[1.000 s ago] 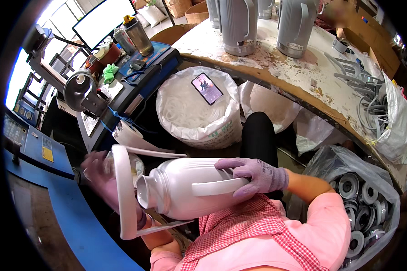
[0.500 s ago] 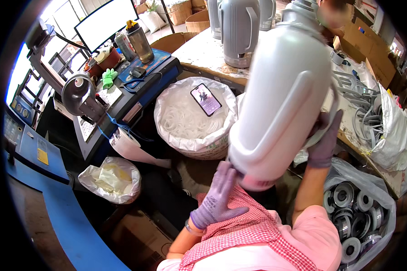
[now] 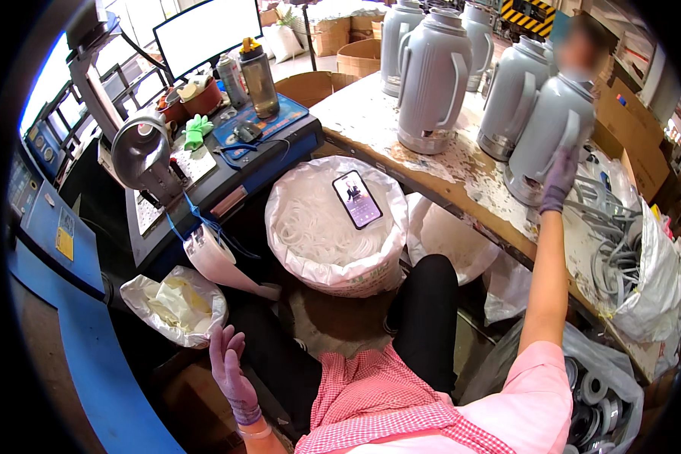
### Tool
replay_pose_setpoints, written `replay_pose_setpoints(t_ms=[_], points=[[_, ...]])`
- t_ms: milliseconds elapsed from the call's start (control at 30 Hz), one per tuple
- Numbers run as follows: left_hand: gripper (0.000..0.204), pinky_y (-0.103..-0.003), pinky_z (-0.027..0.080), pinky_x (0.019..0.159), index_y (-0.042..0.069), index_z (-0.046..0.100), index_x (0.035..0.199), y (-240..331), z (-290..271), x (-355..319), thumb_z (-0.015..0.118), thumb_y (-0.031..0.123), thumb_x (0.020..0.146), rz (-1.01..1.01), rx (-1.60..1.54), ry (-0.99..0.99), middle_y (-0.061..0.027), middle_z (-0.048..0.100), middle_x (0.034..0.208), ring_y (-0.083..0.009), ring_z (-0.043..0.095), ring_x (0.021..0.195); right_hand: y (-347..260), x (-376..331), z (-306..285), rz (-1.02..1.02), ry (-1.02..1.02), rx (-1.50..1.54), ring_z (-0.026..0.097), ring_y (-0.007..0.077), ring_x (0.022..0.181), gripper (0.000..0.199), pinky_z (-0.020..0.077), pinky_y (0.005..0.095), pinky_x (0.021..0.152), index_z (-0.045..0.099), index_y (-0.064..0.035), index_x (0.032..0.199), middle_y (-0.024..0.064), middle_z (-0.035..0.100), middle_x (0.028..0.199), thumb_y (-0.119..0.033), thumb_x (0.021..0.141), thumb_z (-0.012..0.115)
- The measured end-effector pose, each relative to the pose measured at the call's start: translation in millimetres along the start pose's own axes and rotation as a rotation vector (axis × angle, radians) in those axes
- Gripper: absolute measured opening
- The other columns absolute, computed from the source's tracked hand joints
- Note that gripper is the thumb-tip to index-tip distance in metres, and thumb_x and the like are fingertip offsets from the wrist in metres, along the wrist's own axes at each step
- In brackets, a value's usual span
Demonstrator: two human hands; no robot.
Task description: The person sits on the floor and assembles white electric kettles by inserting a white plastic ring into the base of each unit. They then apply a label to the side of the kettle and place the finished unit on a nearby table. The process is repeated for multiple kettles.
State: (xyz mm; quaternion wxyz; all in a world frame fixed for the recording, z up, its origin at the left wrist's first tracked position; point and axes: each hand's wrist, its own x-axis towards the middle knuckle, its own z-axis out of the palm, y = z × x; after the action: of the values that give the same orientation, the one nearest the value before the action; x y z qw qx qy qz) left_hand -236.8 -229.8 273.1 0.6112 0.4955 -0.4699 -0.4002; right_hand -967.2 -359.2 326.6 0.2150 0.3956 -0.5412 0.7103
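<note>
My right hand [image 3: 558, 181], in a purple glove, is closed at the handle of a grey thermos jug [image 3: 546, 136] standing upright on the worktable [image 3: 461, 170]. Part of the grip is hidden by the hand itself. Close behind it stands another grey thermos jug [image 3: 513, 98]. A third thermos jug [image 3: 433, 83] is farther left on the table, with more like it behind. My left hand [image 3: 233, 372], gloved the same way, is raised at the lower left with its fingers apart and nothing in it. It is nearest to a small white bag [image 3: 183, 306] of pale scraps.
A phone [image 3: 358, 200] lies on a white sack [image 3: 333, 284] of clear rings. Grey handles [image 3: 613, 250] are heaped on the table's right side. Below is a bag of round metal-and-white parts [image 3: 594, 390]. A machine with a metal cup [image 3: 140, 147] stands left. A person [image 3: 583, 45] is beyond the table.
The thermos jug has gone from in front of me, tilted between my hands, to standing on the table at the right. My left hand has come off it and moved down left.
</note>
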Motion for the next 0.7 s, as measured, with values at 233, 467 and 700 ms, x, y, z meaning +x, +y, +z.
replay_pose_setpoints(t_ms=[233,467,700], points=[[0.063,-0.035,0.044,0.104,-0.002,0.036,0.151,10.0,6.3,12.3,0.055,0.025,0.098,0.030,-0.052,-0.109,-0.0155,0.055,0.138,-0.0225,0.060,0.118,-17.5,18.6,125.1,0.268,-0.343,-0.051,0.051,0.0277,0.129,0.059,0.0401,0.0365,0.108,0.049,0.0076,0.137,0.0180,0.053,0.140,-0.033,0.097,0.065],[0.079,-0.032,0.042,0.105,0.000,0.026,0.155,44.7,-36.6,203.0,0.071,0.022,0.093,0.398,0.030,0.039,-0.0148,0.044,0.145,-0.0219,0.050,0.127,-176.6,-106.4,99.9,0.096,-0.625,0.213,0.040,0.0227,0.140,0.047,0.0326,0.0369,0.116,0.046,-0.0003,0.143,0.0125,0.042,0.151,-0.018,0.101,0.056],[0.092,-0.046,0.050,0.099,-0.005,0.034,0.148,76.6,-80.1,440.9,0.072,0.044,0.080,0.169,0.751,0.496,-0.0329,0.062,0.120,-0.0436,0.062,0.113,-254.5,-187.7,36.0,-0.030,-1.042,0.101,0.053,0.0338,0.130,0.035,0.0408,0.0414,0.110,0.064,-0.0009,0.119,0.0190,0.058,0.136,-0.010,0.085,0.068]])
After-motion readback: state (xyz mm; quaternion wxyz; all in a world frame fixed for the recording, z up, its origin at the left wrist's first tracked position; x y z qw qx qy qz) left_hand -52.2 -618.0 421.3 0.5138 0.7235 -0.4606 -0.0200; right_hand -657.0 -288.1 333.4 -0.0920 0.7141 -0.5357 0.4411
